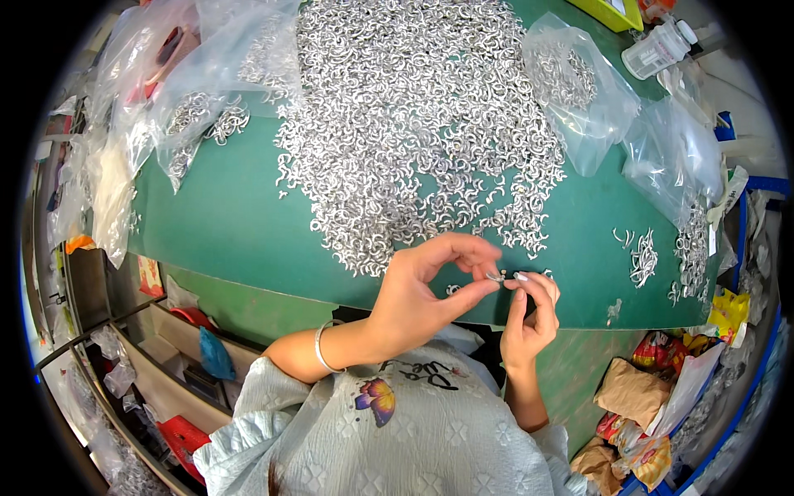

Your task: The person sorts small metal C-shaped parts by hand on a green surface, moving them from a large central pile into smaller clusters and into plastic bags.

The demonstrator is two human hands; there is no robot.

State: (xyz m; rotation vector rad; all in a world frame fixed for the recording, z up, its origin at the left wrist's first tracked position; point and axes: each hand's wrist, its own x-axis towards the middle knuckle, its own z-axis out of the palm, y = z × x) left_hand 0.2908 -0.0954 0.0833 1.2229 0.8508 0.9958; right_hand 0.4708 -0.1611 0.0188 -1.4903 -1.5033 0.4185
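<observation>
Close to the table's front edge my two hands meet, fingertips nearly touching. My left hand [430,277], with a silver bangle at its wrist, pinches a small curved silver metal piece [495,277] between thumb and fingers. Beside it my right hand [531,318] is closed, thumb against curled fingers; whatever it holds is too small to make out. Just beyond the hands a wide heap of small curved silver metal pieces [413,124] spreads over the green table [223,215].
Clear plastic bags with metal pieces lie at the left [186,124] and right [579,99]. Small piles of pieces [643,260] sit at the right. A white bottle [659,50] stands at the back right. Below are a drawer unit [182,347] and paper bags [633,393].
</observation>
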